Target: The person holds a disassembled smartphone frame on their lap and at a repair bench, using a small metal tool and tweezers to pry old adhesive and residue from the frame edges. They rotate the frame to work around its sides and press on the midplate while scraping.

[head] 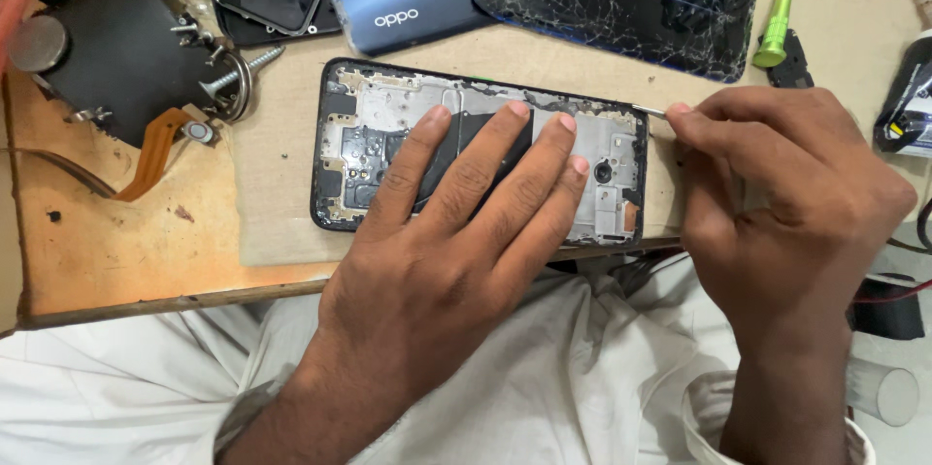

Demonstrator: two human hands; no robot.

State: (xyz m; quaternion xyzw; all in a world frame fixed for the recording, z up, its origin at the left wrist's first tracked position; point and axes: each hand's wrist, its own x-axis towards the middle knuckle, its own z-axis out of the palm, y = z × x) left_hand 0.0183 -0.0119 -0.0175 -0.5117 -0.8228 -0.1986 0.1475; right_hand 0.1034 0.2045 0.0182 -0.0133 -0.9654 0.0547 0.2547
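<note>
Single head-worn camera, looking steeply down from above, close to the counter (116, 251) edge, facing away from the person's lap, far side cut off, probably slightly tilted

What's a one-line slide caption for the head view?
Left hand pins an opened phone flat while right hand works a thin metal tool at its corner.

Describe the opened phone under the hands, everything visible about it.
The opened phone lies flat, lengthwise across a beige mat at the wooden table's front edge. Its back is off: a black rim frames a silvery metal midframe with screw posts, cut-outs, a dark board area at its left end and a round hole near its right end. The left hand presses its fingers flat over the middle, hiding much of it. The right hand holds a thin metal tool whose tip meets the phone's upper right corner.
</note>
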